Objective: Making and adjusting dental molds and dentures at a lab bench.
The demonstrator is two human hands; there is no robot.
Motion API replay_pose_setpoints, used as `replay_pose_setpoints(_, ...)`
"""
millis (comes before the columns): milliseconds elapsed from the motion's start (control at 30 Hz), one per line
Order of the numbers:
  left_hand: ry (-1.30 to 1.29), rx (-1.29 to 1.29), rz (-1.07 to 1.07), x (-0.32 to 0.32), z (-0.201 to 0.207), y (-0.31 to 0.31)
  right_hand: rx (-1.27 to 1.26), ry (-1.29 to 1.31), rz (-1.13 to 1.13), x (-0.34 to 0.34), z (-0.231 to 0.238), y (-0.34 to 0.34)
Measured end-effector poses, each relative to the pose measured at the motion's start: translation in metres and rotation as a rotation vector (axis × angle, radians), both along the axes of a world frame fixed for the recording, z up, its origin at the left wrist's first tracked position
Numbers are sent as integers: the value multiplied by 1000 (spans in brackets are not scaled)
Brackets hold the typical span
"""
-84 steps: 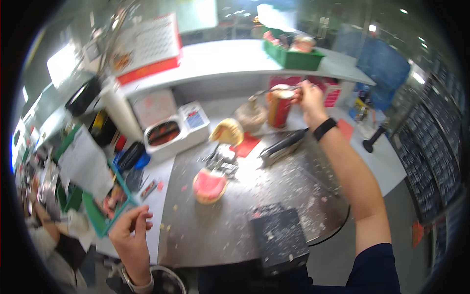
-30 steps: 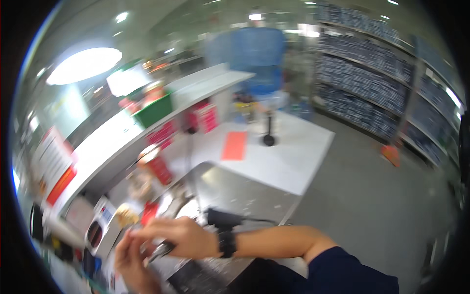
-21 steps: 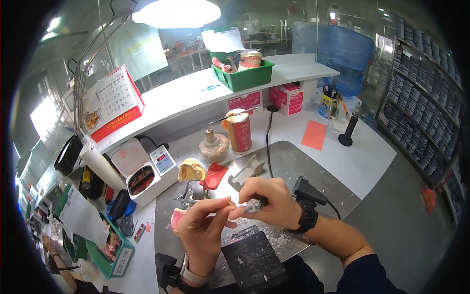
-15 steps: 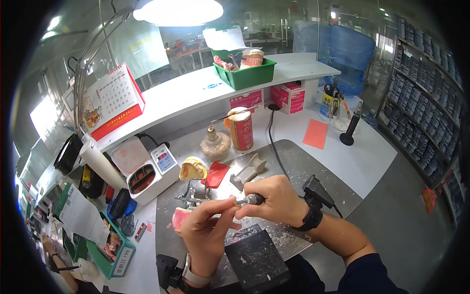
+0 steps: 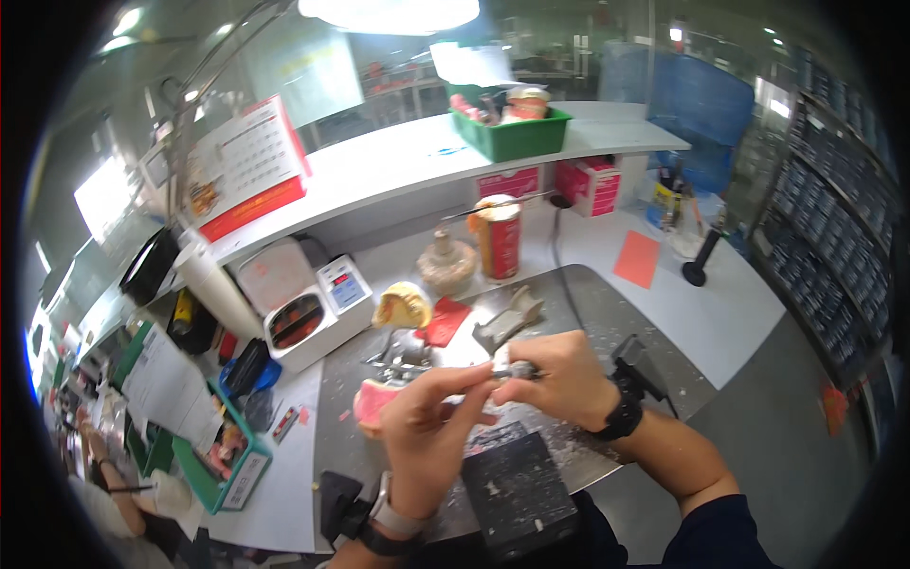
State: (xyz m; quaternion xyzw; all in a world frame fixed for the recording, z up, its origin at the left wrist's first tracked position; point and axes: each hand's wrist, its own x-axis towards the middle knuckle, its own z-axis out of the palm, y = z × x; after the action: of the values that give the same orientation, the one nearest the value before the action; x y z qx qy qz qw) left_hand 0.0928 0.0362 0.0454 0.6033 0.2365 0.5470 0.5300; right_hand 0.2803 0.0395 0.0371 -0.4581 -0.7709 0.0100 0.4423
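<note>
My right hand point(image 5: 569, 379) is closed round a grey-and-black rotary handpiece point(image 5: 521, 369), its tip pointing left. My left hand point(image 5: 427, 417) meets that tip with thumb and forefinger pinched; what they hold is too small and blurred to make out. Both hands are above a grey metal plate point(image 5: 654, 332) strewn with white shavings. Below them is a dusty black block point(image 5: 521, 488). Beyond my left hand stand a metal articulator point(image 5: 403, 353), a pink-and-cream dental model point(image 5: 374, 408), a yellowish plaster model point(image 5: 402, 305) and a red wax sheet point(image 5: 445, 324).
Behind the plate are a glass burner point(image 5: 445, 266) and a red can point(image 5: 500, 242). A white heater box point(image 5: 313, 332) and a green tray point(image 5: 237, 474) stand left. On the raised shelf sits a green bin point(image 5: 517, 137). At right are a black stand point(image 5: 701, 258) and a rack point(image 5: 834, 228).
The whole view has swung left, so the bench appears further right and more blurred. My hands stay together at the handpiece tip, with little visible change in grip.
</note>
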Motion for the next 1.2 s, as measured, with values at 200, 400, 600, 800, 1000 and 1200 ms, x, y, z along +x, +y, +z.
replay_pose_setpoints(200, 23, -55, -37, -1, 5, -3, -53, 95, 45, 0, 1, -4)
replay_pose_setpoints(400, 161, 163, 126, -2, 5, -1, 300, 232, 159, -14, 10, -14)
replay_pose_setpoints(600, 264, 568, 264, -14, 11, 6, 90, 252, 332, -6, 16, -16)
replay_pose_setpoints(800, 250, 553, 294, -12, 11, 7, 7, 342, 436, -4, 16, -19)
replay_pose_setpoints(1000, 316, 580, 273, -15, 11, 4, -47, 345, 453, 0, 18, -21)
replay_pose_setpoints(1200, 305, 424, 42, -15, 2, 2, 77, 42, 433, 19, 9, -5)
